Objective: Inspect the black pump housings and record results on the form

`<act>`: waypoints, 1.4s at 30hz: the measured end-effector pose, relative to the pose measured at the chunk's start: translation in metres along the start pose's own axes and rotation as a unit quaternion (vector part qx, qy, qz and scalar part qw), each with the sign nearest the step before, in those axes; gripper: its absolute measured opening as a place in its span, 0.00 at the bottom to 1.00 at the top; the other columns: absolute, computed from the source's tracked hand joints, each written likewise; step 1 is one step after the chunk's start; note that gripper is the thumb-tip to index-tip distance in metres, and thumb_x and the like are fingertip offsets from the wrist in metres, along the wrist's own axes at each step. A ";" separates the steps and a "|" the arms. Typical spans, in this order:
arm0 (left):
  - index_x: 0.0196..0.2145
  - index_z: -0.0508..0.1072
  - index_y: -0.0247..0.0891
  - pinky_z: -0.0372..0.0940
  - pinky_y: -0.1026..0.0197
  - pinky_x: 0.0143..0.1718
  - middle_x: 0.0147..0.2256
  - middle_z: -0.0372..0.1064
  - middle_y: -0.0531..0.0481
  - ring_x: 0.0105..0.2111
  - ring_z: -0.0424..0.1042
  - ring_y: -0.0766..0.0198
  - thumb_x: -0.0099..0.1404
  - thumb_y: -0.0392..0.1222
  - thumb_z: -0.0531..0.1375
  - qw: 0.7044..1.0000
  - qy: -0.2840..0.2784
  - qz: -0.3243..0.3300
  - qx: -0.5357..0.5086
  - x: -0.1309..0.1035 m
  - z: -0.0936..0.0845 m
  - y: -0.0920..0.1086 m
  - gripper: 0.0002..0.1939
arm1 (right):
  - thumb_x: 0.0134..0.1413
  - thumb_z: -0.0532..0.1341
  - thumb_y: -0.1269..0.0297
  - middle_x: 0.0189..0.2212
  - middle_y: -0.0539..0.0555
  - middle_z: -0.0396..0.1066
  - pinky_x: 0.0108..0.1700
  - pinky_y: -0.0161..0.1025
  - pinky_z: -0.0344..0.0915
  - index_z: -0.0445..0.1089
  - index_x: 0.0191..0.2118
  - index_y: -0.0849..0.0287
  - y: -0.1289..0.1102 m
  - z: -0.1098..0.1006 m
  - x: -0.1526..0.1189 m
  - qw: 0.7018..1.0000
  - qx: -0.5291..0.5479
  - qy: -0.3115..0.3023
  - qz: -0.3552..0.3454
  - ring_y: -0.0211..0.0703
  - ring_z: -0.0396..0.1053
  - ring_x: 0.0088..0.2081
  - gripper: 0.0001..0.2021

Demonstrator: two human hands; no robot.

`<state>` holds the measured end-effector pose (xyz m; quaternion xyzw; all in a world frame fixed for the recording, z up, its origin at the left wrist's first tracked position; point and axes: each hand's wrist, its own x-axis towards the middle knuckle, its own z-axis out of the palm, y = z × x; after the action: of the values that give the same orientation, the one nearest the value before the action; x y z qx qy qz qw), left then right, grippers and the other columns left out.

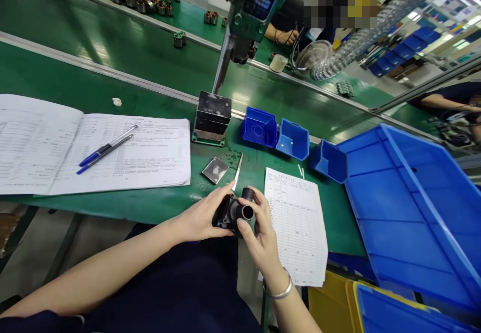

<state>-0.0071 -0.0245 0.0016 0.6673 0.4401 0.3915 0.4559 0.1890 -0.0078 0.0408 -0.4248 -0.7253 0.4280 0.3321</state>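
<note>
Between my two hands is a black plastic pump housing (230, 211) with two round pipe stubs, held over the table's front edge. My left hand (205, 215) grips its left side, thumb on the far edge and fingers beneath. Around the right side and the pipe stubs wraps my right hand (261, 222). Just beyond the housing lie a pointed, tweezer-like metal tool (238, 171) and a small square metal block (215, 170). A printed form sheet (296, 222) lies to the right, partly under my right hand's line of reach.
An open booklet (150, 147) with two pens (107, 148) lies at left. A press stand with a black block (213, 115) rises at centre. Three small blue bins (259, 127) and a large blue crate (409, 207) stand right. Co-workers sit across the conveyor (146, 54).
</note>
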 end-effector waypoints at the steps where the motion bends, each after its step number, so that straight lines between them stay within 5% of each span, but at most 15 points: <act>1: 0.69 0.38 0.47 0.59 0.43 0.62 0.62 0.53 0.38 0.62 0.59 0.47 0.57 0.46 0.69 1.000 0.003 -0.002 -0.003 0.000 0.000 0.000 0.54 | 0.62 0.60 0.64 0.64 0.54 0.52 0.68 0.57 0.45 0.68 0.56 0.45 0.002 -0.001 0.001 1.000 0.007 -0.007 0.006 0.53 0.47 0.67 0.17; 27: 0.68 0.39 0.50 0.63 0.46 0.60 0.60 0.52 0.39 0.58 0.63 0.51 0.55 0.41 0.71 0.999 0.030 0.008 -0.014 -0.002 0.002 -0.001 0.55 | 0.60 0.63 0.61 0.66 0.53 0.49 0.69 0.56 0.41 0.71 0.54 0.45 0.013 -0.009 0.007 0.998 0.030 -0.042 0.031 0.53 0.41 0.70 0.16; 33: 0.61 0.54 0.51 0.62 0.44 0.59 0.57 0.52 0.42 0.60 0.59 0.50 0.57 0.40 0.69 0.997 0.008 0.072 0.014 -0.002 -0.001 -0.003 0.39 | 0.60 0.64 0.60 0.63 0.55 0.53 0.68 0.53 0.45 0.67 0.55 0.48 0.008 -0.008 0.010 0.998 0.035 -0.048 0.026 0.51 0.45 0.68 0.18; 37: 0.61 0.56 0.51 0.58 0.44 0.61 0.56 0.52 0.42 0.60 0.57 0.51 0.60 0.40 0.67 0.996 -0.006 0.065 0.054 -0.001 -0.004 0.001 0.35 | 0.59 0.65 0.61 0.63 0.57 0.52 0.66 0.48 0.53 0.53 0.62 0.48 0.004 -0.005 0.009 0.993 0.106 -0.026 0.043 0.48 0.55 0.64 0.29; 42: 0.58 0.58 0.50 0.60 0.45 0.60 0.56 0.55 0.43 0.58 0.61 0.52 0.61 0.41 0.66 0.993 -0.012 0.076 0.088 0.000 -0.004 -0.001 0.31 | 0.56 0.67 0.60 0.61 0.58 0.56 0.64 0.46 0.56 0.52 0.62 0.52 0.003 -0.003 0.006 0.994 0.105 -0.013 0.030 0.48 0.58 0.61 0.32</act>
<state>-0.0114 -0.0237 0.0021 0.7410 0.4152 0.3767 0.3696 0.1900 -0.0007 0.0394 -0.4041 -0.6674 0.5169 0.3523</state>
